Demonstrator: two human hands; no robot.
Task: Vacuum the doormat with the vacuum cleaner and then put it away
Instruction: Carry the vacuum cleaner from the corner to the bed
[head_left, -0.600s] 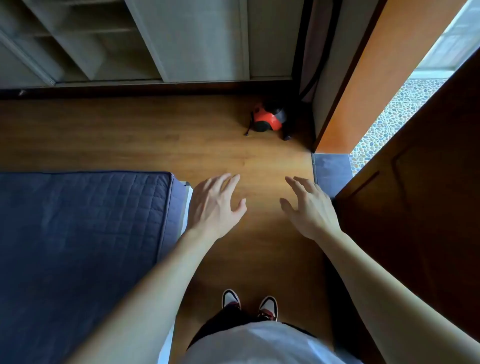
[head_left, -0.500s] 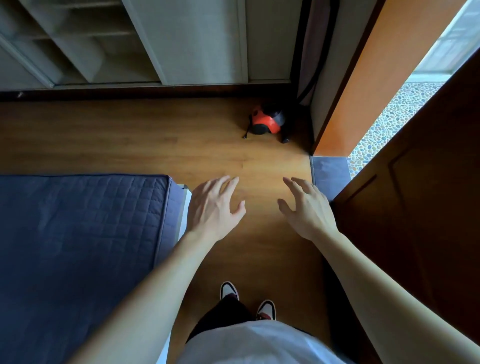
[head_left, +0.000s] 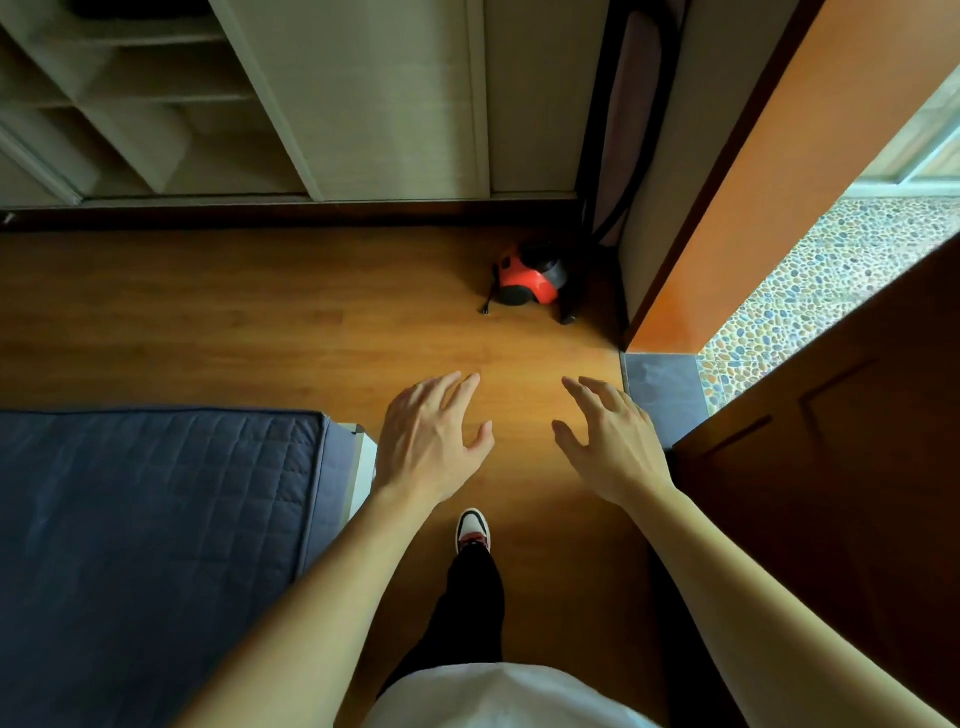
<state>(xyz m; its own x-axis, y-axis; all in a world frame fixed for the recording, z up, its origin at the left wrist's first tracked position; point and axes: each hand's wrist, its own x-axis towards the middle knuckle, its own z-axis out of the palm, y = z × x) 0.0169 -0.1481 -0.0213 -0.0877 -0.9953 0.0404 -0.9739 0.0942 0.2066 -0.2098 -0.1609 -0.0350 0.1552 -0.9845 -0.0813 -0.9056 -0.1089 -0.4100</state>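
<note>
In the head view we look down on a floor (head_left: 260, 322) of smooth, warm wood-grain planks. The vacuum (head_left: 527, 280) sits on it at the far side, in the corner just beside the orange door frame (head_left: 779, 182) and close in front of the pale cabinet (head_left: 374, 104). It is a small rounded canister with a glossy red-orange shell and black parts. A thin black piece lies on the floor at its left, and dark tubing (head_left: 597, 104) rises in the gap behind it. Our left hand (head_left: 426, 441) and right hand (head_left: 613, 447) reach out side by side above the floor, well apart from the vacuum. Both are palm down with fingers spread and lightly bent, and each grip is released, holding nothing. At left lies a bed (head_left: 156, 519) under a navy cover quilted in stitched squares. At right stands a dark brown panelled door (head_left: 831, 493). A flat grey patch (head_left: 660, 389) lies at the threshold, mat or tile we cannot tell, and beyond it is mottled pebble paving (head_left: 841, 270). Below the hands we see one white, red and black shoe (head_left: 472, 527) on the planks.
</note>
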